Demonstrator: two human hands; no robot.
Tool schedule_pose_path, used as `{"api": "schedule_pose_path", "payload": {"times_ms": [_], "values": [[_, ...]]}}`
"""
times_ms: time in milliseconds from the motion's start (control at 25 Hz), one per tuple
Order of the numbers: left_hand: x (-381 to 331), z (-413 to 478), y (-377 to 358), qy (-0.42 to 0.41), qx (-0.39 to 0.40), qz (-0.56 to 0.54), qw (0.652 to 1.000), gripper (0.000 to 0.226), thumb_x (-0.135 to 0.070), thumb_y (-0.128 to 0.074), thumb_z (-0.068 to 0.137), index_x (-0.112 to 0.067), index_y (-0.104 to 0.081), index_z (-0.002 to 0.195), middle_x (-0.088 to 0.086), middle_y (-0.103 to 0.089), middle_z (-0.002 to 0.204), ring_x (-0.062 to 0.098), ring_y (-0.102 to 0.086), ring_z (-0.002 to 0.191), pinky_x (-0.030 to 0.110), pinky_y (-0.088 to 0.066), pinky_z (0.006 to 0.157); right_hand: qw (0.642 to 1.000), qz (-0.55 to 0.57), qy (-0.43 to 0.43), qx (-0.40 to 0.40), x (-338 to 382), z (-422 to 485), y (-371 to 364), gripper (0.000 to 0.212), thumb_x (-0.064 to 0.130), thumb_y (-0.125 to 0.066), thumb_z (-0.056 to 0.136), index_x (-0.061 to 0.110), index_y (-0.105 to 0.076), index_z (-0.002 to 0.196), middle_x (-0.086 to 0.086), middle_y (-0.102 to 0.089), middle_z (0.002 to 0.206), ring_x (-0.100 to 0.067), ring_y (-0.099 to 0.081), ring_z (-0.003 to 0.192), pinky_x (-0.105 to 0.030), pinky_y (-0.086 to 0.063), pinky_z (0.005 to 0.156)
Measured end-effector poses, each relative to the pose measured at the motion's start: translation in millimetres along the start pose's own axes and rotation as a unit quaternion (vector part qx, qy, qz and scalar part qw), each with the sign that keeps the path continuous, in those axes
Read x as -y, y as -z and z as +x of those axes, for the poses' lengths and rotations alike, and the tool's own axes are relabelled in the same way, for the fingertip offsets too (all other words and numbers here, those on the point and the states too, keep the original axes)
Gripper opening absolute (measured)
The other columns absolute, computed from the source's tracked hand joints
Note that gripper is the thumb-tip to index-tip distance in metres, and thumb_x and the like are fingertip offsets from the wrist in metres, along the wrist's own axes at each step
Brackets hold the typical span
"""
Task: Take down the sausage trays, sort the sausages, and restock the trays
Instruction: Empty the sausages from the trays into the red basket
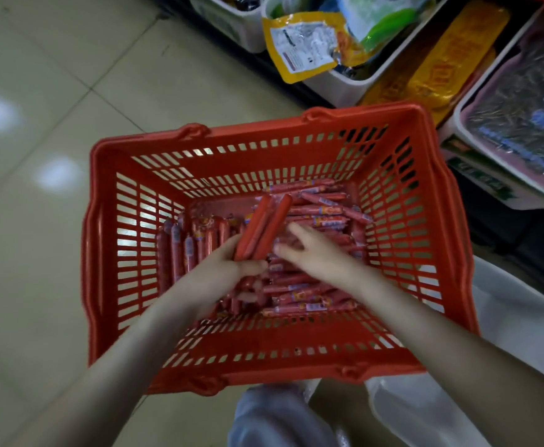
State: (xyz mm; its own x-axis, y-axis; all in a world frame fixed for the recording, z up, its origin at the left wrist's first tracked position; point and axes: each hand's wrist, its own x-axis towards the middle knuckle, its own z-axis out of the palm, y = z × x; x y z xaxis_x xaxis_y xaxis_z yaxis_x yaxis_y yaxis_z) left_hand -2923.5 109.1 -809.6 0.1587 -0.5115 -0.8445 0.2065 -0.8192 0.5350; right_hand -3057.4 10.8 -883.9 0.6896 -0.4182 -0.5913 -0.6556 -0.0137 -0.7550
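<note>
A red basket (280, 345) is sitting on the tiled floor (38, 91), and both arms are reaching down into it from its near side. The left hand (222, 272) is gripping a small bundle of sausages (261, 227), fingers and thumb curling round its lower end, so that the bundle is angling up toward the basket's far wall. The right hand (312, 250) is hovering just beside that bundle, toward the basket's right wall, with fingers spread and holding nothing; blur is hiding whether its fingertips are touching the pile beneath.

Loose red sausages (315, 214) are lying crosswise in a heap over the middle and right of the basket's bottom, while a row of sausages (183, 246) is lining up side by side nearer its left wall.

Just outside the basket's right wall a white tray (516, 317) is lying. Beyond the basket's far right corner, white bins are holding goods: a yellow pouch (299, 43) and orange packs (451, 59).
</note>
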Motion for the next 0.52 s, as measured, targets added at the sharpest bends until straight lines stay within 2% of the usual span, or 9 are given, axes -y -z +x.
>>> {"api": "schedule_pose_path", "payload": {"times_ms": [40, 80, 120, 160, 280, 400, 480, 520], "values": [[1.8, -2.8, -2.7, -0.005, 0.024, -0.01, 1.0, 0.03, -0.007, -0.059, 0.091, -0.024, -0.052, 0.115, 0.006, -0.065, 0.08, 0.016, -0.063, 0.067, 0.029, -0.056, 0.06, 0.982, 0.19, -0.014, 0.018, 8.5, -1.3, -2.5, 0.023, 0.022, -0.054, 0.093, 0.012, -0.059, 0.113, -0.007, -0.061, 0.108, -0.02, -0.058, 0.102, -0.042, -0.046, 0.095], [1.9, -5.0, -4.7, -0.01, 0.043, -0.017, 0.999, 0.029, -0.01, -0.058, 0.092, -0.027, -0.051, 0.114, 0.009, -0.066, 0.083, 0.019, -0.066, 0.07, 0.031, -0.057, 0.062, 0.947, 0.32, -0.022, 0.032, 14.4, -2.7, -4.5, 0.025, 0.019, -0.051, 0.093, 0.005, -0.06, 0.113, -0.01, -0.064, 0.103, -0.021, -0.06, 0.096, -0.039, -0.049, 0.089], [2.0, -6.1, -5.0, -0.014, 0.055, -0.017, 0.998, 0.027, -0.013, -0.057, 0.094, -0.03, -0.049, 0.113, 0.012, -0.067, 0.087, 0.023, -0.067, 0.074, 0.033, -0.059, 0.064, 0.922, 0.385, -0.028, 0.038, 17.7, -4.2, -7.0, 0.028, 0.015, -0.05, 0.094, -0.001, -0.058, 0.116, -0.013, -0.064, 0.102, -0.023, -0.061, 0.094, -0.036, -0.05, 0.085], [2.9, -5.8, -4.6, -0.017, 0.06, -0.008, 0.998, 0.025, -0.017, -0.056, 0.095, -0.032, -0.047, 0.112, 0.015, -0.068, 0.094, 0.026, -0.068, 0.078, 0.035, -0.06, 0.067, 0.912, 0.407, -0.034, 0.037, 19.5, -4.5, -9.4, 0.029, 0.013, -0.048, 0.096, -0.003, -0.057, 0.118, -0.014, -0.065, 0.102, -0.024, -0.062, 0.094, -0.035, -0.051, 0.083], [6.4, -4.7, -2.2, 0.015, 0.054, 0.058, 0.997, 0.024, -0.033, -0.05, 0.096, -0.029, -0.041, 0.118, 0.014, -0.069, 0.1, 0.029, -0.07, 0.085, 0.039, -0.06, 0.073, 0.912, 0.406, -0.052, 0.039, 18.4, -1.5, -13.7, 0.026, 0.013, -0.051, 0.097, 0.003, -0.059, 0.119, -0.011, -0.069, 0.107, -0.023, -0.065, 0.101, -0.036, -0.054, 0.086], [12.0, 0.6, 4.6, 0.073, -0.003, 0.214, 0.974, 0.038, -0.042, -0.041, 0.099, -0.015, -0.038, 0.126, 0.006, -0.058, 0.102, 0.024, -0.068, 0.079, 0.029, -0.059, 0.065, 0.932, 0.347, -0.092, 0.049, 22.0, 6.8, -26.4, 0.034, 0.016, -0.056, 0.095, 0.005, -0.054, 0.126, -0.01, -0.064, 0.119, -0.021, -0.061, 0.111, -0.036, -0.053, 0.083], [17.4, 3.6, 18.5, 0.11, -0.074, 0.351, 0.927, 0.046, -0.035, -0.034, 0.102, -0.005, -0.034, 0.136, 0.012, -0.051, 0.112, 0.028, -0.063, 0.093, 0.028, -0.054, 0.072, 0.946, 0.306, -0.1, 0.048, 36.7, 16.7, -46.8, 0.035, 0.015, -0.057, 0.094, 0.004, -0.051, 0.126, -0.009, -0.062, 0.117, -0.02, -0.06, 0.106, -0.033, -0.053, 0.075], [23.1, 2.6, 28.5, 0.09, -0.096, 0.448, 0.885, 0.047, -0.029, -0.03, 0.103, -0.004, -0.026, 0.142, 0.018, -0.048, 0.121, 0.031, -0.06, 0.101, 0.031, -0.051, 0.078, 0.958, 0.27, -0.089, 0.041, 46.9, 23.2, -59.6, 0.035, 0.014, -0.058, 0.093, 0.006, -0.05, 0.126, -0.009, -0.062, 0.113, -0.023, -0.061, 0.103, -0.036, -0.053, 0.075]]}}
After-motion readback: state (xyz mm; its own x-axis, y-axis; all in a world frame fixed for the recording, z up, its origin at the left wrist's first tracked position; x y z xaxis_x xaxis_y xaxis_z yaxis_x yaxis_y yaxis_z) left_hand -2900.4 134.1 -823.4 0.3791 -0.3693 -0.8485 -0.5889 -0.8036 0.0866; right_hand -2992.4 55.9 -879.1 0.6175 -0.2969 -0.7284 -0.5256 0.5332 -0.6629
